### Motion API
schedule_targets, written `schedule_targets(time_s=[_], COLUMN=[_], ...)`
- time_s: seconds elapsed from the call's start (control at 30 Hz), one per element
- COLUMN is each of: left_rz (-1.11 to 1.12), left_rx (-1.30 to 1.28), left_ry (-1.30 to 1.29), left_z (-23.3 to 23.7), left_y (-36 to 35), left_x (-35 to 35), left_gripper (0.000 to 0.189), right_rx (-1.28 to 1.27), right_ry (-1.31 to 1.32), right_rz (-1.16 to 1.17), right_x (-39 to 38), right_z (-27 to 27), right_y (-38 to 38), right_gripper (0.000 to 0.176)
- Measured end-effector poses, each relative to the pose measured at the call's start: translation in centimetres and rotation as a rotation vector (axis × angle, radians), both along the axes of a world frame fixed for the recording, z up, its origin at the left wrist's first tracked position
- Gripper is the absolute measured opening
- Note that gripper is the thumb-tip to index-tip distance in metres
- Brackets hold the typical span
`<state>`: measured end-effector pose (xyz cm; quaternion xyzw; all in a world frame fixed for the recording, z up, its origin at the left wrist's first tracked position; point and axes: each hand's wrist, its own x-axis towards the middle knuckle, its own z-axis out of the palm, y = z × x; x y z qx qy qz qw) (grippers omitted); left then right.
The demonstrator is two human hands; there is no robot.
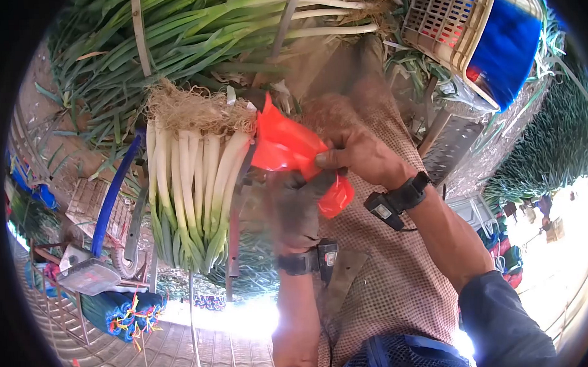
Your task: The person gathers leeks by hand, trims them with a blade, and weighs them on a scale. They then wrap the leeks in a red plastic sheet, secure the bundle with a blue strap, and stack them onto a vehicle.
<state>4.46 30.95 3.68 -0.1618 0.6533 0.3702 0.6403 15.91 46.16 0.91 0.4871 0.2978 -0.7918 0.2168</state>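
Note:
My right hand (361, 145) is closed, with its thumb and fingers pinching a piece of bright red plastic film (286, 142). Below it, my left hand (298, 212), which looks dark and gloved, has its fingers closed on the film's lower part; motion blurs some of this hand. The crumpled film reaches left to a bunch of leeks (196, 177). These leeks lie side by side with their roots toward the top of the view and their green ends toward the bottom. Metal bars flank the bunch. Both wrists wear black straps with small devices.
More leeks (205, 41) are heaped across the top. A plastic basket (440, 23) stands at upper right beside blue material (511, 46). At left are a blue bar (116, 196), a scale-like device (86, 271) and tied blue-green rolls (120, 312). Another green heap (542, 149) lies at far right.

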Motion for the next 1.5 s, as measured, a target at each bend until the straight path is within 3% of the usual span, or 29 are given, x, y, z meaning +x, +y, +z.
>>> schedule_targets(time_s=[0.07, 0.13, 0.2, 0.23, 0.27, 0.3, 0.37, 0.47, 0.5, 0.53, 0.57, 0.63, 0.67, 0.8, 0.87, 0.9, 0.93, 0.97, 1.0, 1.07, 1.17, 1.27, 1.3, 1.4, 1.5], left_rz=[0.183, 0.525, -0.093, -0.206, -0.315, -0.094, 0.454, 0.288, 0.247, 0.208, 0.290, 0.244, 0.218, 0.150, 0.057, 0.027, 0.001, -0.026, -0.059, -0.124, -0.643, -0.498, -0.430, -0.241, -0.126], left_rx=[0.076, 0.157, 0.224, 0.268, 0.310, 0.323, 0.253, 0.128, 0.121, 0.113, 0.078, 0.048, 0.030, -0.050, -0.087, -0.035, 0.016, 0.062, 0.078, 0.102, 0.156, 0.085, 0.067, 0.041, 0.034], left_ry=[-0.044, -0.138, 0.221, 0.288, 0.362, 0.253, -0.042, 0.063, 0.068, 0.077, -0.037, -0.052, -0.057, -0.031, -0.001, -0.004, -0.008, -0.011, 0.001, 0.037, 0.198, 0.183, 0.165, 0.131, 0.123], left_z=[-0.1, 0.5, -2.2, -2.2, -2.3, -1.5, 0.2, -2.5, -2.9, -3.1, -2.7, -2.9, -3.0, -1.4, -0.6, -0.2, 0.2, 0.5, 0.5, 0.3, 2.5, 2.4, 2.2, 1.8, 1.3], left_y=[0.7, 3.1, -1.7, -2.1, -2.5, 0.2, 5.2, 1.9, 1.4, 2.4, 3.2, 3.6, 4.0, 7.8, 9.1, 10.0, 11.0, 11.5, 11.5, 10.9, 13.5, 10.4, 9.5, 7.4, 5.8], left_x=[0.5, 1.1, 1.2, 1.2, 1.2, 1.7, 2.4, 2.1, 1.9, 2.2, 2.4, 2.8, 3.1, 4.2, 4.3, 4.5, 4.9, 5.3, 5.6, 5.9, 4.6, 4.3, 4.0, 3.4, 2.8], left_gripper=[0.040, 0.045, 0.049, 0.051, 0.052, 0.052, 0.053, 0.051, 0.050, 0.048, 0.042, 0.038, 0.037, 0.029, 0.026, 0.024, 0.023, 0.021, 0.021, 0.021, 0.019, 0.018, 0.019, 0.019, 0.020], right_rx=[0.067, 0.279, 0.790, 1.171, 0.799, 0.516, 0.796, 0.886, 0.939, 0.979, 1.008, 1.244, 1.309, 0.889, 1.164, 1.017, 0.890, 0.698, 0.729, 0.578, 0.419, 0.077, -0.108, -0.157, -0.192], right_ry=[-0.107, -0.234, -0.170, -0.070, -0.113, -0.168, -0.139, -0.360, -0.488, -0.595, -0.681, -0.717, -0.581, -0.964, -0.952, -0.864, -0.791, -0.666, -0.505, -0.257, -0.081, 0.041, -0.033, -0.069, -0.084], right_rz=[-0.082, -0.087, 0.130, 0.332, -0.247, -0.916, -0.884, -1.111, -1.086, -1.067, -0.815, 0.317, 1.218, 0.355, 0.109, 0.158, -0.107, -0.155, 0.134, 0.073, 0.027, -0.083, -0.387, -0.766, -0.953], right_x=[1.2, 3.7, 9.0, 11.3, 14.6, 18.0, 26.6, 33.9, 34.6, 35.2, 35.8, 36.9, 37.4, 32.8, 31.0, 29.3, 26.0, 24.0, 22.6, 18.4, 13.7, 9.9, 8.5, 7.0, 5.3], right_z=[0.4, 0.8, 0.7, 0.9, 0.0, -0.9, -2.9, -5.2, -5.9, -7.1, -8.5, -10.2, -11.0, -12.2, -10.1, -7.6, -4.5, -2.6, -1.7, 0.3, -0.6, -1.1, -1.4, -3.6, -3.4], right_y=[1.1, 3.9, 7.8, 10.2, 12.9, 15.7, 20.5, 26.6, 27.5, 27.8, 28.0, 27.7, 27.4, 24.3, 21.8, 21.7, 20.5, 19.3, 17.4, 14.3, 7.8, 6.7, 5.5, 2.4, 1.9], right_gripper=[0.027, 0.027, 0.025, 0.025, 0.019, 0.013, 0.017, 0.027, 0.030, 0.022, 0.017, 0.016, 0.019, 0.039, 0.040, 0.035, 0.031, 0.033, 0.047, 0.053, 0.058, 0.052, 0.034, 0.018, 0.031])
